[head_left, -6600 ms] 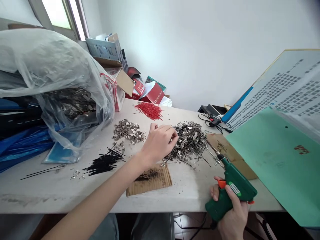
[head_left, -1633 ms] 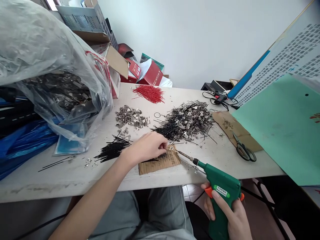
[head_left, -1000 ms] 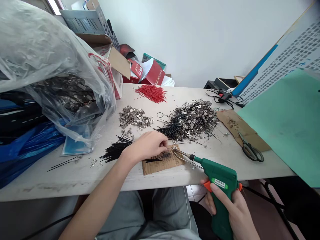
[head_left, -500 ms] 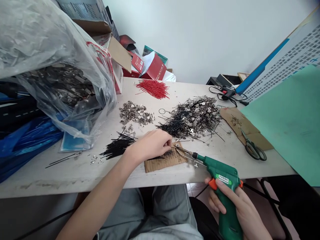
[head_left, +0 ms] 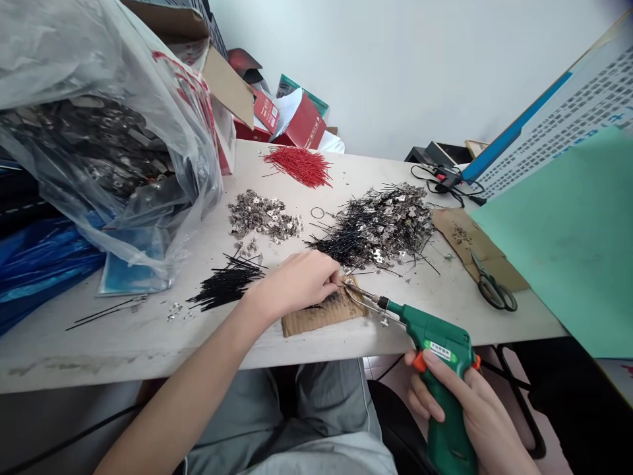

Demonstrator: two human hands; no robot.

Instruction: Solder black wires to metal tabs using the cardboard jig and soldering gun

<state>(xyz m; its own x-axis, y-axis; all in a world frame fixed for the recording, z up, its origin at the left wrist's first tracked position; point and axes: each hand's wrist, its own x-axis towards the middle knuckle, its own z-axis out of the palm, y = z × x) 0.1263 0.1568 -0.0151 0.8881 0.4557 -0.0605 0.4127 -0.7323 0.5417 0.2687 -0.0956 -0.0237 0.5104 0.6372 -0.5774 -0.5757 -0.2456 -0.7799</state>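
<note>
My left hand (head_left: pixel 307 280) is closed in a pinch over a small piece of brown cardboard (head_left: pixel 316 319); a black wire end shows under it, and what its fingertips hold is too small to make out. My right hand (head_left: pixel 457 396) is wrapped round the handle of a green soldering gun (head_left: pixel 438 330) with an orange trigger. The gun's metal tip points left and reaches the cardboard beside my left fingertips. Black wires (head_left: pixel 227 284) lie left of my left hand. Beyond it is a heap of black wires with metal tabs (head_left: pixel 386 224).
Loose metal tabs (head_left: pixel 262 214) and red wires (head_left: pixel 299 165) lie farther back. Scissors (head_left: pixel 494 290) rest by brown cardboard (head_left: pixel 465 244) on the right. A plastic bag (head_left: pixel 192 165) bulges on the left, and a green sheet (head_left: pixel 568 231) hangs over the right side.
The view has shifted slightly, so the table items appear a little farther left and higher. Both hands keep nearly the same pose, with the soldering tip still by my left fingertips.
</note>
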